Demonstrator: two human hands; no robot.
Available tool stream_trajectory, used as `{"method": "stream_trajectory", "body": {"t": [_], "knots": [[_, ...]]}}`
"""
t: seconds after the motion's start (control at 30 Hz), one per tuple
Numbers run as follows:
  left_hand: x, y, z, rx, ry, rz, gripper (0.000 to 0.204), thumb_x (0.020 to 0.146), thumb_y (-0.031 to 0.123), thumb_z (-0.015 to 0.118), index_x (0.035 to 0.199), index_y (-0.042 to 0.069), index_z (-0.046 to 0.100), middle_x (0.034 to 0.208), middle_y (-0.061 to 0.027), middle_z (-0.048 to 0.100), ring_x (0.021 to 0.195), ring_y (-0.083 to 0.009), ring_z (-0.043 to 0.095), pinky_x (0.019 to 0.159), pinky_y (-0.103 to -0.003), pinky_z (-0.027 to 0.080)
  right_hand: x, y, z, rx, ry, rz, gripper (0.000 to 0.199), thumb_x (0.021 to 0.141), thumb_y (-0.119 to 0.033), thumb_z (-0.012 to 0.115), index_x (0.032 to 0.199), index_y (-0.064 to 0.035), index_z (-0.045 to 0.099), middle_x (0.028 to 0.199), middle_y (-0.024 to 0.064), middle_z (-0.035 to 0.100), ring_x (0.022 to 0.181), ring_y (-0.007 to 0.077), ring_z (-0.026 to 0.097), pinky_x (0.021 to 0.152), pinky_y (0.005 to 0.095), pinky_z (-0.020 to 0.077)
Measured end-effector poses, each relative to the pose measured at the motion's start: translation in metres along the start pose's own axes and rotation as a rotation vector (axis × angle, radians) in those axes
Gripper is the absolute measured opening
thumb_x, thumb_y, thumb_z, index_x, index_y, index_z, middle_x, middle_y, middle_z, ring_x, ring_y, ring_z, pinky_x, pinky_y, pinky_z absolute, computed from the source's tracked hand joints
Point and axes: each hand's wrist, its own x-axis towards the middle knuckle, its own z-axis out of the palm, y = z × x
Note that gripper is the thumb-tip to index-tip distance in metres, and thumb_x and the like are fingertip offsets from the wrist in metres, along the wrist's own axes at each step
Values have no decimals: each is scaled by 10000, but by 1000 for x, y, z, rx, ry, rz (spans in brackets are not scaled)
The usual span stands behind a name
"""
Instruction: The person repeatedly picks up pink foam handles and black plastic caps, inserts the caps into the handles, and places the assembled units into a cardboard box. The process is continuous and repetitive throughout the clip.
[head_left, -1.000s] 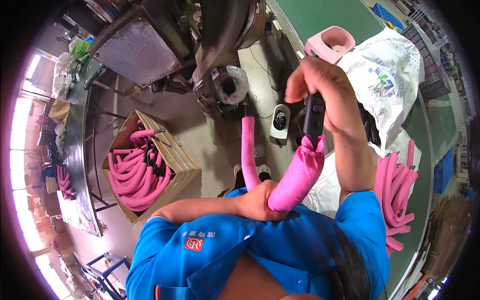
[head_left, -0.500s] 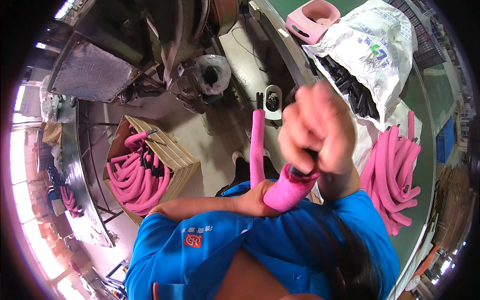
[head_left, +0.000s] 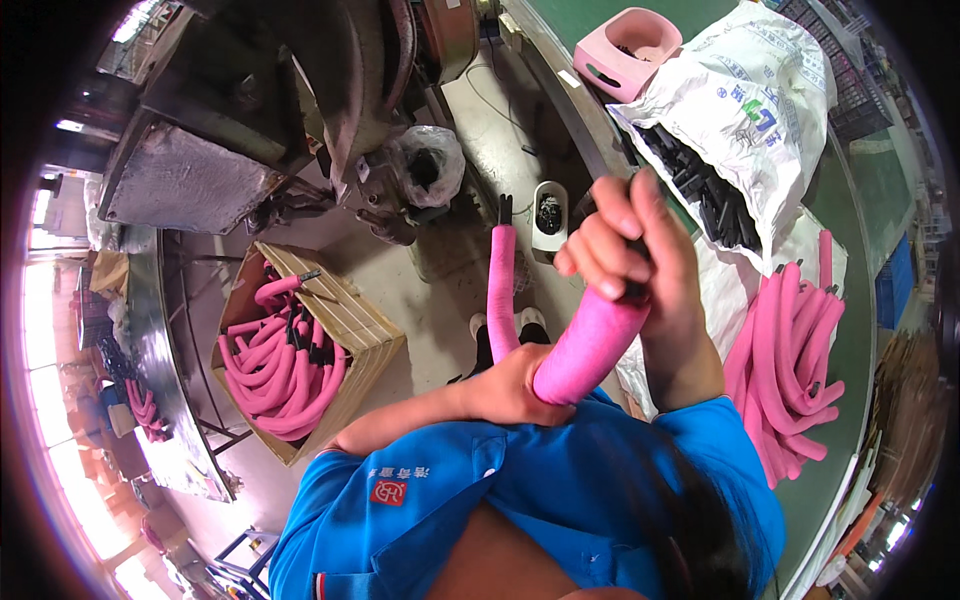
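My left hand (head_left: 510,388) is wrapped round a pink foam-like tube (head_left: 590,345) in front of my chest. At the tube's upper end, my right hand (head_left: 645,255) closes its fingers and thumb on a short black piece (head_left: 634,291), of which little shows. Another pink length (head_left: 502,290) rises behind my left hand, with a black two-pronged tip (head_left: 505,210) at its far end. Whether both lengths belong to one bent tube is hidden by my hand.
A cardboard box (head_left: 365,340) of black-ended pink tubes stands at left. On the right-hand green table (head_left: 850,330) lie more pink tubes (head_left: 790,370), a white sack (head_left: 760,90) of black pieces and a pink bin (head_left: 625,60). Machinery (head_left: 380,190) stands ahead.
The black piece at the tube's end shows less than before, and the tube end now sits higher, close against my right hand. My right hand's fingers have shifted around it.
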Motion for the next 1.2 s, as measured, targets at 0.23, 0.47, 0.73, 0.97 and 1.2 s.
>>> {"method": "stream_trajectory", "body": {"t": [0.23, 0.47, 0.73, 0.97, 1.2], "knots": [[13, -50, -30, 481, 273, 361, 346, 559, 95, 730, 866, 38, 579, 817, -106, 607, 785, -297, 591, 728, -379, 467, 3, -28, -17, 136, 10, 13, 422, 959, -489, 390, 690, -165, 359, 480, -69, 230, 408, 55, 198, 454, 227, 303], [29, -76, -74, 974, 472, 543, 423, 574, 201, 783, 923, 87, 572, 863, -64, 611, 845, -287, 584, 790, -392, 442, 7, -1, -11, 104, 158, -151, 428, 938, -509, 431, 700, -161, 356, 509, -59, 231, 441, 59, 192, 422, 224, 236], [30, 0, -35, 68, 97, 582, 788, 756, 113, 762, 1329, 40, 227, 1279, -140, 396, 1192, -234, 415, 998, -353, 332, 15, 20, -24, 318, 135, -11, 360, 936, -463, 476, 786, -142, 409, 620, -28, 342, 570, 96, 326, 586, 263, 348], [17, 30, -31, -94, 137, 665, 745, 767, 280, 753, 1280, 36, 270, 1202, -159, 452, 1079, -205, 487, 933, -341, 380, -7, 61, -24, -487, 137, -768, 530, 964, -388, 404, 1275, 36, 335, 1186, 192, 477, 1105, 275, 465, 962, 393, 349], [5, 28, -25, -124, 251, 642, 684, 693, 408, 788, 1124, 87, 365, 1117, -69, 465, 981, -131, 442, 874, -290, 370, -35, 71, -3, -1203, 16, -1010, 689, 783, -383, 714, 1225, 76, 451, 1147, 249, 524, 1020, 354, 559, 843, 384, 486]]}}
